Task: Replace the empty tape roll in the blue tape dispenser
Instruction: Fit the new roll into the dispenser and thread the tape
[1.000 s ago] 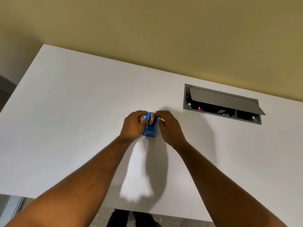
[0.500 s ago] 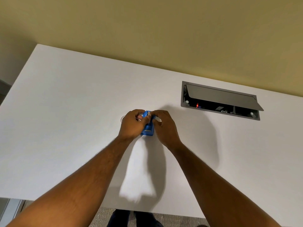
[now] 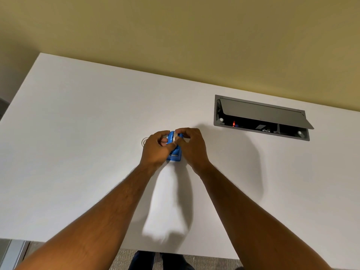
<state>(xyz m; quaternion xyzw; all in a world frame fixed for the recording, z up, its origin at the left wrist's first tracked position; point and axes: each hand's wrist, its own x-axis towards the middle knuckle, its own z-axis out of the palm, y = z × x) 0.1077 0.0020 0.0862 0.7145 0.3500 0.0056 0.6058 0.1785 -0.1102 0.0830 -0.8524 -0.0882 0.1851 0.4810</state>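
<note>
The small blue tape dispenser (image 3: 175, 153) stands on the white table (image 3: 78, 152), between both hands. A pale tape roll (image 3: 173, 137) sits in its top, mostly covered by fingers. My left hand (image 3: 156, 150) grips the dispenser's left side, thumb across the front. My right hand (image 3: 191, 147) holds the right side, its fingertips pinched on the roll at the top. A thin clear ring (image 3: 144, 142), possibly the empty core, peeks out on the table just left of my left hand.
A grey cable hatch (image 3: 261, 117) with its lid raised is set in the table at the back right. A yellow wall runs behind the table. The table's near edge lies below my forearms, with carpet underneath.
My hands and the dispenser have stayed in place. My right fingertips have shifted on top of the roll, which now shows a little more than half a second ago.
</note>
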